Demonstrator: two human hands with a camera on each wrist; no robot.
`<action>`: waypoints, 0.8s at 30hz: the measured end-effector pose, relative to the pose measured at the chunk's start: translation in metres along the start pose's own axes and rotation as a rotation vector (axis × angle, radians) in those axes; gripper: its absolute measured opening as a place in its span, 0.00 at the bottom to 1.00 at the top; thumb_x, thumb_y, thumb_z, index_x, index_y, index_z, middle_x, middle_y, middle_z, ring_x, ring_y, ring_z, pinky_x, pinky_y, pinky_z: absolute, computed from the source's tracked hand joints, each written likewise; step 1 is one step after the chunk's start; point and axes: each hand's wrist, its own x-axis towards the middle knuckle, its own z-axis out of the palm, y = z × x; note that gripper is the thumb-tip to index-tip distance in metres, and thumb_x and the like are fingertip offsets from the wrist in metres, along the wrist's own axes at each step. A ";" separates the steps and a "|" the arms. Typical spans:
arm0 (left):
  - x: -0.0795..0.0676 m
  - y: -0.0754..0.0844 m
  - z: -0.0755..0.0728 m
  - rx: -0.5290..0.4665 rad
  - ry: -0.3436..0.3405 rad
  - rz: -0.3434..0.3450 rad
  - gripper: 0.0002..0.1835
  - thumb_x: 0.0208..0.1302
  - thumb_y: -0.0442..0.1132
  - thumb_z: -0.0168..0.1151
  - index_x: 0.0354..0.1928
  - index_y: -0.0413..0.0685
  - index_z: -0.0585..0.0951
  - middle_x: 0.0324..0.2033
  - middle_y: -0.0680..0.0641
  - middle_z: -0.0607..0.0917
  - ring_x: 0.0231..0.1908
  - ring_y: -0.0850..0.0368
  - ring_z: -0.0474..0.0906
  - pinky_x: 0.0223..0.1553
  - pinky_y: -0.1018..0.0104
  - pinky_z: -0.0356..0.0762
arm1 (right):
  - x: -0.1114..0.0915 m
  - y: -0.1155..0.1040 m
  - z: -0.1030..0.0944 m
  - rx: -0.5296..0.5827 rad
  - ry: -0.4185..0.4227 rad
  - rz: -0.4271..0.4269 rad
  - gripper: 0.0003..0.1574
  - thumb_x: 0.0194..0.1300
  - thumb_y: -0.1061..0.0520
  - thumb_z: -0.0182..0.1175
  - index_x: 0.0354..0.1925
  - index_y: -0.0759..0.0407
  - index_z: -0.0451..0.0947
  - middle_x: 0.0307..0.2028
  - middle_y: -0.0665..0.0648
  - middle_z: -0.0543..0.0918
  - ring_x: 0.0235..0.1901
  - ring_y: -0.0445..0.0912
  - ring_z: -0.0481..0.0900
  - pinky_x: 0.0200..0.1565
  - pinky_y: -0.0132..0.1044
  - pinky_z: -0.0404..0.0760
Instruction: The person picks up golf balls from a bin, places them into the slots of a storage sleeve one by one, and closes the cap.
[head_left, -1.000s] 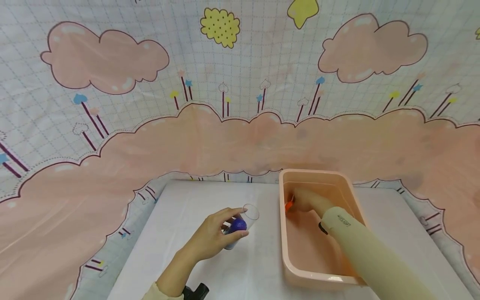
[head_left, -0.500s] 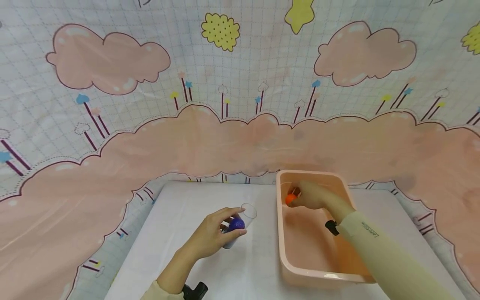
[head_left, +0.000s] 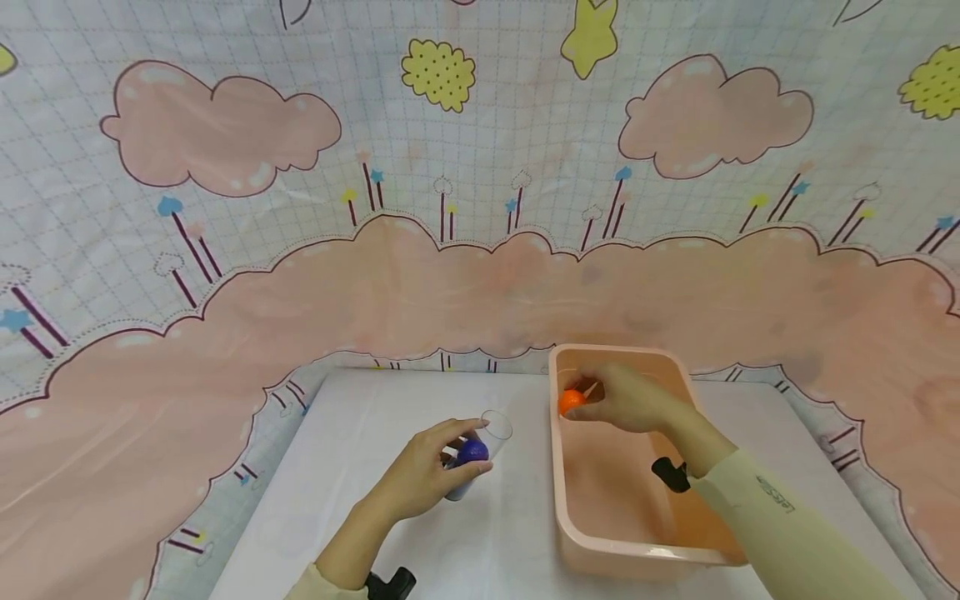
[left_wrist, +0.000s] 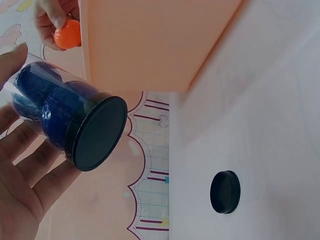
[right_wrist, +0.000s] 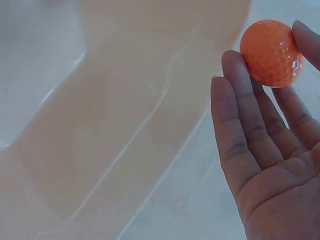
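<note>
In the head view my left hand (head_left: pixel 416 479) grips a clear plastic tube (head_left: pixel 497 427) with an open top, tilted over the table. The left wrist view shows two dark blue balls (left_wrist: pixel 65 107) inside it and a black cap (left_wrist: pixel 100 134) on its lower end. My right hand (head_left: pixel 633 400) pinches an orange golf ball (head_left: pixel 572 402) between thumb and fingertips, by the left wall of the peach bin. Dimples on the orange ball (right_wrist: pixel 271 53) show in the right wrist view.
The peach plastic bin (head_left: pixel 577 529) stands right of the tube on a white table (head_left: pixel 337 433). A loose black cap (left_wrist: pixel 225 192) lies on the table in the left wrist view. A printed cloth (head_left: pixel 480 283) hangs behind.
My right hand has lifted the orange golf ball from low in the bin up toward the rim at its left side. The left hand and tube have stayed nearly still.
</note>
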 end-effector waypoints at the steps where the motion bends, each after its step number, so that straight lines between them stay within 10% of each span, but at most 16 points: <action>1: 0.000 0.000 0.000 0.001 -0.001 -0.003 0.32 0.67 0.59 0.69 0.70 0.59 0.76 0.53 0.57 0.84 0.51 0.59 0.83 0.50 0.68 0.85 | -0.002 -0.003 0.000 0.013 0.003 -0.006 0.18 0.64 0.47 0.74 0.50 0.49 0.83 0.46 0.49 0.87 0.43 0.44 0.84 0.50 0.41 0.84; 24: 0.001 -0.001 0.006 0.006 -0.017 0.008 0.31 0.67 0.61 0.68 0.69 0.62 0.77 0.51 0.60 0.85 0.48 0.63 0.83 0.52 0.64 0.86 | -0.011 -0.071 0.042 0.166 0.052 -0.128 0.23 0.66 0.49 0.73 0.57 0.47 0.82 0.51 0.48 0.86 0.45 0.42 0.84 0.48 0.34 0.85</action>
